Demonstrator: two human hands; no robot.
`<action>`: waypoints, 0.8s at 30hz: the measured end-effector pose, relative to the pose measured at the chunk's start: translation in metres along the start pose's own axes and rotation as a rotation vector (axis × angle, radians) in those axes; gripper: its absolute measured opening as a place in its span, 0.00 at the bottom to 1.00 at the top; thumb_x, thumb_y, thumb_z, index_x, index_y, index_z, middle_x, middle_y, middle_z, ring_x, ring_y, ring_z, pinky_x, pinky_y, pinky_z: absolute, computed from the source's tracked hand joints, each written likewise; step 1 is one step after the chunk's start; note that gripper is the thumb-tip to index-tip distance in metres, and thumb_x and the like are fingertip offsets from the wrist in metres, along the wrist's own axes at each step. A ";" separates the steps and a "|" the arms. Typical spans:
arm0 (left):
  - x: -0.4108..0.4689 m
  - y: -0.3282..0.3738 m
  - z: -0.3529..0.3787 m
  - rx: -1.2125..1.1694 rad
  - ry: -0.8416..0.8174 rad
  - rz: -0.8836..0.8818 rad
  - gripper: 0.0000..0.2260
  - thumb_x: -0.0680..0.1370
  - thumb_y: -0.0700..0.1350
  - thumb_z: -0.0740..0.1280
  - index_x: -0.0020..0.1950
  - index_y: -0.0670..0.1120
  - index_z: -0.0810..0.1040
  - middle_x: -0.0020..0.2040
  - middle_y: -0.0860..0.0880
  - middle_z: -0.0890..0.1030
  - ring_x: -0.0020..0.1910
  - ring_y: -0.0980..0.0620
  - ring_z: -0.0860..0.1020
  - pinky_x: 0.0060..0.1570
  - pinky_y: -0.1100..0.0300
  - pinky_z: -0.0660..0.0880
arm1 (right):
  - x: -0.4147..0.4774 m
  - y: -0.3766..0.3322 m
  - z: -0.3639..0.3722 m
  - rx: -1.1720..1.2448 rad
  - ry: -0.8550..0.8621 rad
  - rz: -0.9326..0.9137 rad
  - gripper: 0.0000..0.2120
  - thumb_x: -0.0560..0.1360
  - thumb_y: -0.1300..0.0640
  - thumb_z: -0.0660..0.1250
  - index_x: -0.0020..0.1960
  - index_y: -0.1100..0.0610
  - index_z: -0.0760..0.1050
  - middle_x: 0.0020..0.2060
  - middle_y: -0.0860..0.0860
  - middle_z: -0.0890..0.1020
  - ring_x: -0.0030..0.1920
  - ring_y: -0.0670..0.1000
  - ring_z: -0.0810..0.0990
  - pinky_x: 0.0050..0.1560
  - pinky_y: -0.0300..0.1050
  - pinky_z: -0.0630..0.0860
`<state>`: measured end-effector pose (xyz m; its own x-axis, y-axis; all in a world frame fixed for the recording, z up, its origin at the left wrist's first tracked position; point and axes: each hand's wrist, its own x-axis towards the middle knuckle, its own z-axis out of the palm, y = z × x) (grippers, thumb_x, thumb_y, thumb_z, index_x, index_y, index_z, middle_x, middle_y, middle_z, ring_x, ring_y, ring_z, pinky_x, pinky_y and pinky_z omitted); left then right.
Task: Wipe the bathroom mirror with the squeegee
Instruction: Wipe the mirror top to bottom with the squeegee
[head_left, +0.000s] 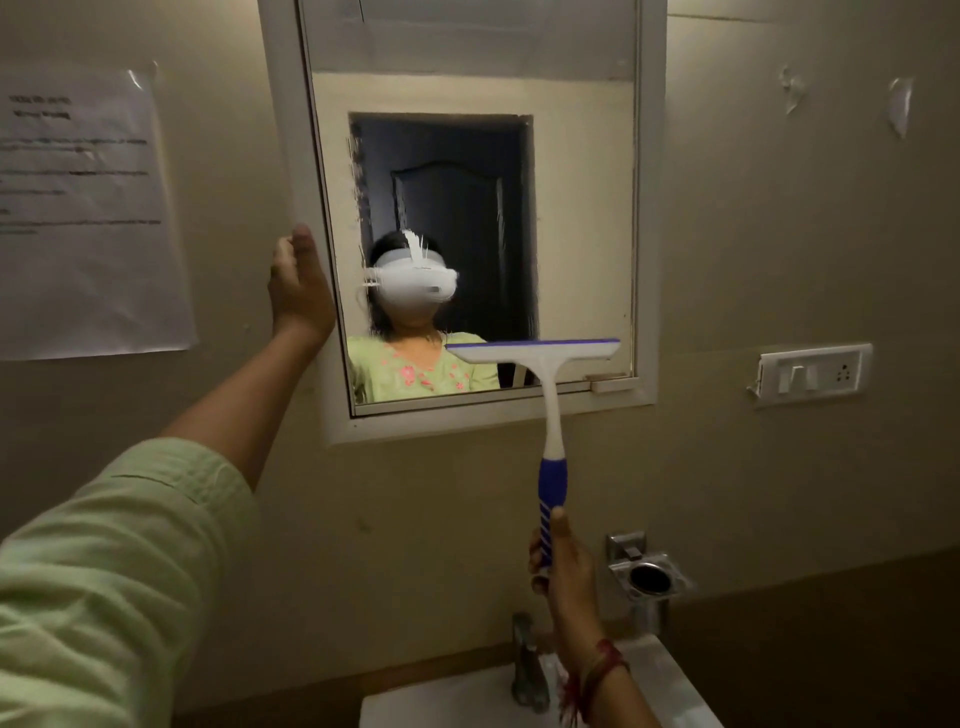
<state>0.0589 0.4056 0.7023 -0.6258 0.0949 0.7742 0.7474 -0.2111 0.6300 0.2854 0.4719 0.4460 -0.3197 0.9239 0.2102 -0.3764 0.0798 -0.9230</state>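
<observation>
Gripping the squeegee (537, 354) low on its blue grip, the right hand (563, 577) likely finds it light, stiff; left hand (298, 283) presses flat against the mirror (582, 208) frame.

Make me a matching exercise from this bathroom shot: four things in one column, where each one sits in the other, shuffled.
1. squeegee
2. left hand
3. paper notice
4. switch plate

A. on the wall right of the mirror
B. taped to the wall left of the mirror
C. head at the mirror's lower right, handle in the right hand
D. against the mirror's left frame

Pairs: 1-C, 2-D, 3-B, 4-A
</observation>
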 end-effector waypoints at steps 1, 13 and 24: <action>0.000 0.001 -0.001 -0.001 0.002 0.003 0.13 0.80 0.55 0.48 0.36 0.59 0.61 0.36 0.63 0.64 0.35 0.68 0.64 0.37 0.66 0.59 | -0.002 0.002 -0.001 -0.004 -0.013 0.008 0.21 0.71 0.39 0.56 0.37 0.57 0.71 0.28 0.51 0.71 0.27 0.47 0.68 0.24 0.34 0.66; 0.001 0.000 0.000 -0.011 -0.001 0.003 0.14 0.80 0.55 0.48 0.44 0.53 0.69 0.39 0.58 0.70 0.45 0.56 0.70 0.41 0.66 0.63 | 0.004 0.001 -0.012 -0.067 -0.021 0.015 0.20 0.75 0.42 0.56 0.36 0.56 0.71 0.27 0.51 0.72 0.27 0.47 0.69 0.28 0.39 0.66; -0.002 0.006 -0.002 -0.052 0.001 -0.022 0.13 0.81 0.54 0.48 0.36 0.58 0.61 0.36 0.61 0.66 0.37 0.64 0.66 0.35 0.82 0.62 | 0.007 -0.008 -0.010 -0.117 -0.046 0.002 0.20 0.77 0.44 0.55 0.35 0.55 0.70 0.27 0.50 0.72 0.26 0.45 0.71 0.28 0.38 0.70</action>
<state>0.0643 0.4022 0.7045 -0.6420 0.0991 0.7602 0.7209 -0.2595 0.6426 0.2945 0.4816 0.4513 -0.3607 0.9064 0.2199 -0.2720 0.1233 -0.9544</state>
